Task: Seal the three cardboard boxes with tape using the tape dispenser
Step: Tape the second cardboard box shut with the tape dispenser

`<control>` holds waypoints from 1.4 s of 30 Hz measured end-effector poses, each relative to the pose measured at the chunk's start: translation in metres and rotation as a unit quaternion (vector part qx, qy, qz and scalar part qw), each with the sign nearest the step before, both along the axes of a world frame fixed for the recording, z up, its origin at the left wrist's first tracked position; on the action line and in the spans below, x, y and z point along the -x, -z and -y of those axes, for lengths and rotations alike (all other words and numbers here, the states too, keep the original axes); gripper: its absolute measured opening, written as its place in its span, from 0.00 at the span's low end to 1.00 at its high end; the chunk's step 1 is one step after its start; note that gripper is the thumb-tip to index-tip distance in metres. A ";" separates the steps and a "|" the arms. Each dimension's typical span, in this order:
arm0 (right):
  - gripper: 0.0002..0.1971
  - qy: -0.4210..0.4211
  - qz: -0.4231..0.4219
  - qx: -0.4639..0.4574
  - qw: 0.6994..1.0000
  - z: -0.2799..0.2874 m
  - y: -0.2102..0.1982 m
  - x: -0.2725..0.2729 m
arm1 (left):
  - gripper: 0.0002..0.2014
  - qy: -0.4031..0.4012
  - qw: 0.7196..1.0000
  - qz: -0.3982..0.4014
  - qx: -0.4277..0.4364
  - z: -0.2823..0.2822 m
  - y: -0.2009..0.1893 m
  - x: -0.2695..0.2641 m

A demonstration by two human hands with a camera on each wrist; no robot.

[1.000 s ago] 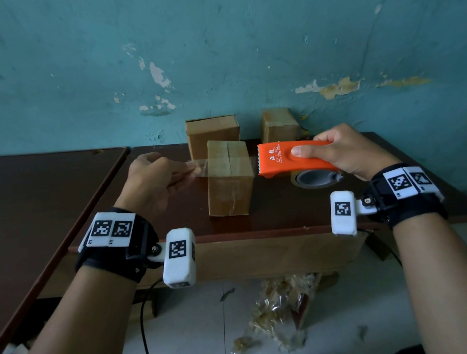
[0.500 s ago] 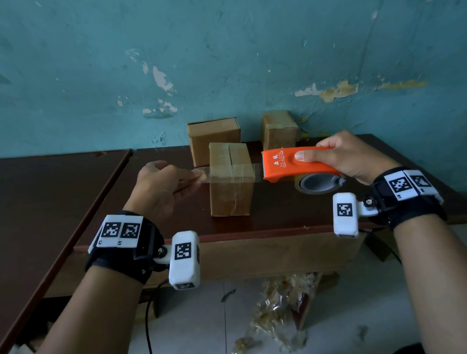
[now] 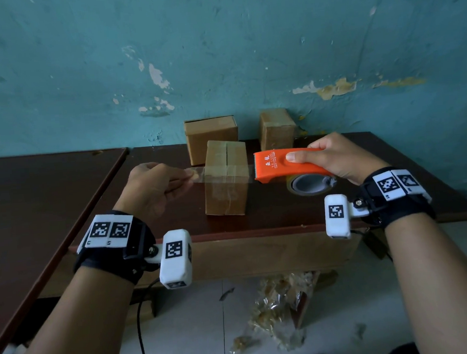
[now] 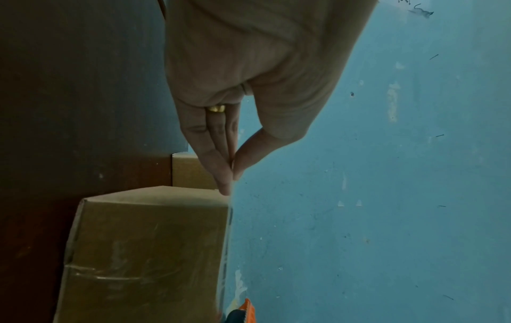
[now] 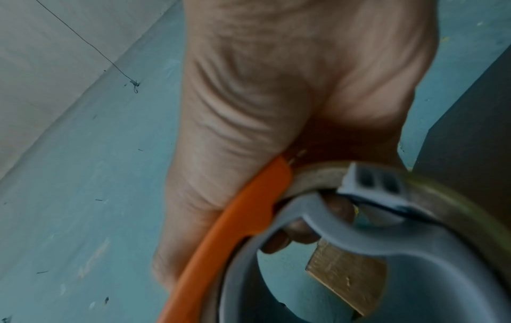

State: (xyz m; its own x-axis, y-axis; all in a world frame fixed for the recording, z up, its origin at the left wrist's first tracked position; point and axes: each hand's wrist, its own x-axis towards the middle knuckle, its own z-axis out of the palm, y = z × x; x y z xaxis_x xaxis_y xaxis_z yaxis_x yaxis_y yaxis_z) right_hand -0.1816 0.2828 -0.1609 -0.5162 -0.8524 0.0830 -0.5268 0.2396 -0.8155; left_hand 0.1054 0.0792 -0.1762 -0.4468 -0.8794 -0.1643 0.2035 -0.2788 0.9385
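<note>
With the left hand (image 3: 155,186) pinching the tape (image 3: 226,174) end and the right hand (image 3: 341,156) gripping the dispenser (image 3: 286,164), lower the taut strip flat across the front box (image 3: 225,177) seam.

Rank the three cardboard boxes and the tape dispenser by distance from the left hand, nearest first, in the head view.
From the left hand:
1. Front box, just to its right, under the stretched tape.
2. Back-left box, behind the front one.
3. Back-right box and tape dispenser, farther right: too close to call.

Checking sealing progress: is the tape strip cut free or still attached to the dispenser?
Attached: tape strip runs unbroken from left hand to dispenser.
</note>
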 end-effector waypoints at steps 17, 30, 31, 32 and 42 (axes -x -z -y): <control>0.42 -0.016 -0.014 -0.019 1.000 0.000 -0.007 -0.002 | 0.25 0.013 1.000 0.002 0.001 0.003 0.001 -0.002; 0.40 -0.015 -0.024 -0.058 0.998 0.001 -0.005 -0.003 | 0.15 0.023 0.998 0.051 -0.006 0.003 0.003 -0.003; 0.40 -0.016 -0.024 -0.064 0.998 0.001 -0.005 -0.003 | 0.15 0.023 0.998 0.063 -0.001 0.004 0.004 -0.002; 0.37 -0.018 -0.025 -0.068 0.997 0.001 -0.004 -0.003 | 0.16 0.023 0.997 0.078 0.006 0.004 0.004 -0.002; 0.42 -0.039 -0.020 -0.069 0.997 0.009 0.003 -0.005 | 0.69 -0.047 0.952 0.263 0.152 -0.005 0.011 0.017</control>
State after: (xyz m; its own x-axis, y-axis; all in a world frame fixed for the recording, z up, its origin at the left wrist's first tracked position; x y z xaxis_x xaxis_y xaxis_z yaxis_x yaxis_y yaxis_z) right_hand -0.1770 0.2738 -0.1638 -0.4459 -0.8949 -0.0179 -0.5798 0.3041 -0.7559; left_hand 0.0884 0.0839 -0.1873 -0.2902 -0.9540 -0.0756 -0.3056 0.0175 0.9520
